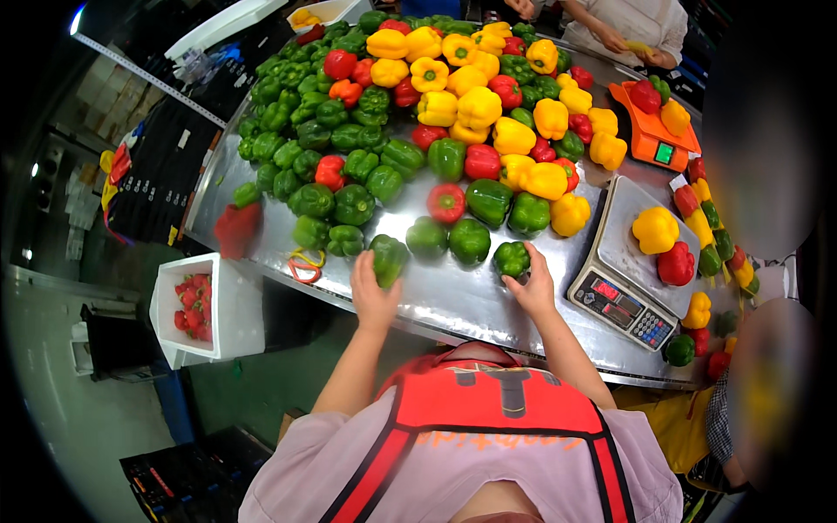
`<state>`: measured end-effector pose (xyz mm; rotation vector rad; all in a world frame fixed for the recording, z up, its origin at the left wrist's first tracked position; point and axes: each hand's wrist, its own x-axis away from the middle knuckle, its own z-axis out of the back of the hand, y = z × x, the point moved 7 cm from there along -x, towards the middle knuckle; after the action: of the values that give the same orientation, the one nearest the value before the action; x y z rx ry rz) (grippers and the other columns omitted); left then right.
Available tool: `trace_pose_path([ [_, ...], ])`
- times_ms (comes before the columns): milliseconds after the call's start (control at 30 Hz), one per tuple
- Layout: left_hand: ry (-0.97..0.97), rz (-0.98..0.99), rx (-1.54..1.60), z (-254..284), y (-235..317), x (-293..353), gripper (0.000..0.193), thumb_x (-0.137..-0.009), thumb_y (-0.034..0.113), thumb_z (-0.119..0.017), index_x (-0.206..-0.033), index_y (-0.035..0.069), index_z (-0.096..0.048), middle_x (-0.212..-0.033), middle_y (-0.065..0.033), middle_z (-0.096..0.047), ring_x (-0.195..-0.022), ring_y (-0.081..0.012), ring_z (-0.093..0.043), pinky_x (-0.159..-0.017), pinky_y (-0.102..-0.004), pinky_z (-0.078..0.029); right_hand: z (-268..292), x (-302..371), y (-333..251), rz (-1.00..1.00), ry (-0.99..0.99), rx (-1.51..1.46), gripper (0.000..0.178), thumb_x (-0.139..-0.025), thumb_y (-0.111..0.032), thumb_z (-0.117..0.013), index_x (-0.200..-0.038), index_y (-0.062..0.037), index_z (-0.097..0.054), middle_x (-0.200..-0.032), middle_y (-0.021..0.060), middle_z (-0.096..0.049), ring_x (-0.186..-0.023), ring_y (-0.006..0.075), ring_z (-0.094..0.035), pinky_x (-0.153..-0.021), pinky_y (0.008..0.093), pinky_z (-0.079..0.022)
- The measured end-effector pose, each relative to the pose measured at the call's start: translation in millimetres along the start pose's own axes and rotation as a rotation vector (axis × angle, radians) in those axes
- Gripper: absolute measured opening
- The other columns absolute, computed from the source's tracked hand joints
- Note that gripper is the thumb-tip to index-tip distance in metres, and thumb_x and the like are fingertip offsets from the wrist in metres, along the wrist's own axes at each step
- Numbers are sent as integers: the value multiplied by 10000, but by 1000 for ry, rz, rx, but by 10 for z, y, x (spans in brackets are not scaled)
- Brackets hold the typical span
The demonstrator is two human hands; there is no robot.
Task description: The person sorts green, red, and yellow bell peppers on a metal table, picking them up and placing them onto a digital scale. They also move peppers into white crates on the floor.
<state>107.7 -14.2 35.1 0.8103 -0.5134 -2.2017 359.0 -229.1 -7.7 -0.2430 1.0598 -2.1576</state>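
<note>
At the near edge of the metal table my left hand (375, 295) is cupped around a green bell pepper (389, 258), fingers along its left side and thumb at its right. My right hand (534, 286) grips a smaller green bell pepper (511, 259) between thumb and fingers. Two more green peppers, one on the left (427, 237) and one on the right (470, 241), sit between my hands. Just beyond them stands a red bell pepper (446, 203). Whether either held pepper is lifted off the metal, I cannot tell.
A large heap of green, yellow (479, 107) and red peppers covers the far table (436, 301). At right stand a silver scale (623, 301) bearing two peppers and an orange scale (652, 148). Scissors (305, 264) and a white foam box (218, 336) are left. Another person's hands (615, 39) work opposite.
</note>
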Motion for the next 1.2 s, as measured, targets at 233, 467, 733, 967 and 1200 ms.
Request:
trace_pose_path([
  [233, -102, 133, -4, -244, -484, -46, 712, -692, 195, -762, -1304, 10, -447, -1304, -204, -469, -1194, -388, -448, -1009, -436, -368, 90, 20, 11, -113, -106, -151, 768, -717, -197, -761, -1380, -63, -398, -1257, 196, -525, -1131, 351, -543, -952, 378, -450],
  [467, 50, 34, 57, -97, -496, -403, 586, -756, 246, -749, -1237, 11, -510, -1263, -190, -508, -1173, -376, -469, -995, -436, -382, 94, 107, 69, -76, -79, -120, 728, -740, -195, -744, -1375, -62, -413, -1241, 191, -545, -1129, 338, -553, -950, 373, -451],
  [733, 8, 34, 119, -230, -168, -876, 516, -773, 223, -725, -1212, 28, -538, -1215, -167, -546, -1127, -352, -501, -958, -428, -405, 10, 136, 2, -19, 12, 21, 686, -726, -254, -767, -1303, -57, -452, -1149, 178, -580, -1037, 345, -581, -867, 394, -482],
  [967, -152, -76, 126, -873, 343, -1319, 615, -733, 247, -753, -1253, 33, -501, -1276, -180, -514, -1175, -367, -487, -988, -418, -407, 28, 158, -102, -54, -14, 37, 678, -726, -239, -778, -1291, -55, -451, -1190, 173, -570, -1047, 315, -600, -880, 380, -492],
  [1200, -404, 145, -548, -984, -434, -1954, 868, -657, 402, -788, -1368, 116, -382, -1355, -132, -458, -1294, -309, -378, -1065, -424, -343, 38, 160, -99, -55, -14, 66, 665, -737, -277, -765, -1293, -91, -451, -1157, 144, -578, -1028, 321, -590, -846, 385, -497],
])
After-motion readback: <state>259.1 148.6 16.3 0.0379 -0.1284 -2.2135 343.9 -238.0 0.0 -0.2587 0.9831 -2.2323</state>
